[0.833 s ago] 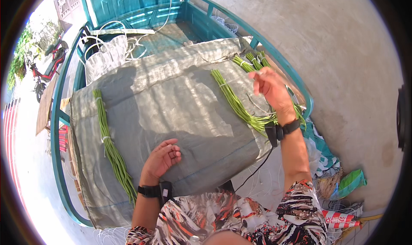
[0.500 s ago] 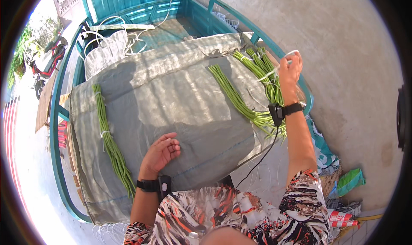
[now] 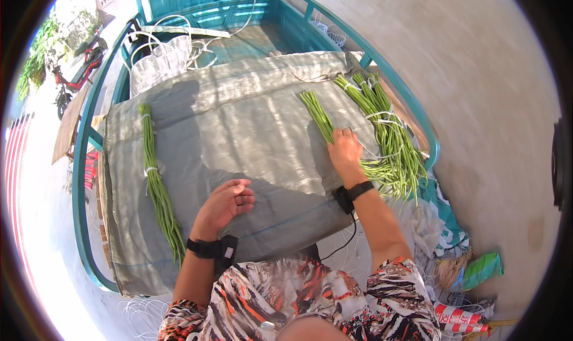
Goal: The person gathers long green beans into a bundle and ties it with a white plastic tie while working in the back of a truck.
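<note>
My right hand (image 3: 346,153) is closed over the middle of a loose bunch of long green beans (image 3: 319,114) on the grey cloth. From that hand a thin white tie (image 3: 391,156) seems to run rightward over the beans; its hold is partly hidden. My left hand (image 3: 227,206) hovers empty nearer to me, its fingers loosely bent and apart. Further right lie tied bundles of long beans (image 3: 388,132) with white ties round them. Another tied bundle (image 3: 156,186) lies along the left side.
The grey cloth (image 3: 239,138) covers a raised surface within the teal metal cart's rail (image 3: 77,180). White strips and a whitish bag (image 3: 161,63) sit at its far left. Sacks, including a green one (image 3: 482,272), lie on the ground at right, near a red-and-white cone (image 3: 456,319).
My right hand has come down and left from above the tied bundles at the right onto the loose bunch. My left hand has stayed nearly in place. The view has shifted slightly.
</note>
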Demonstrator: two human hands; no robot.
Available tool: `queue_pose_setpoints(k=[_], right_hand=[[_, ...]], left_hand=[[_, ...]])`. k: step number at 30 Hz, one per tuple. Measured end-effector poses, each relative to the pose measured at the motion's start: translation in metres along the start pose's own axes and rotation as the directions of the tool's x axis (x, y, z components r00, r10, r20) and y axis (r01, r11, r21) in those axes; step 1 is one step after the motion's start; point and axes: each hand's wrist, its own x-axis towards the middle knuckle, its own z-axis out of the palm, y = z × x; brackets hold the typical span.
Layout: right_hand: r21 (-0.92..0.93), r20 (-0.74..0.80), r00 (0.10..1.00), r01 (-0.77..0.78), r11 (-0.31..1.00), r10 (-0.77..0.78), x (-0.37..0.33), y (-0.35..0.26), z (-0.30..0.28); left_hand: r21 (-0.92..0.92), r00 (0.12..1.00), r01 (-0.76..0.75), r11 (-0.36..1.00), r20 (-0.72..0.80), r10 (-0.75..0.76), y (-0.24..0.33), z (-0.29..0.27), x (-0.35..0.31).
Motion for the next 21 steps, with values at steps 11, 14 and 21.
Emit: queue_pose_setpoints(k=[11, 14, 21], right_hand=[[-0.005, 0.071, 0.995, -0.071, 0.997, 0.071, 0.011, -0.003, 0.001], [0.138, -0.032, 0.999, -0.018, 0.990, 0.022, 0.001, -0.018, -0.019], [0.535, 0.085, 0.976, 0.125, 0.835, -0.201, -0.082, -0.085, -0.058]], left_hand=[[0.420, 0.993, -0.086, 0.904, -0.043, 0.114, 0.018, 0.034, -0.006], [0.331, 0.997, -0.047, 0.942, -0.049, 0.067, 0.011, 0.022, 0.009], [-0.144, 0.998, -0.014, 0.990, 0.062, 0.023, -0.007, 0.010, 0.038]])
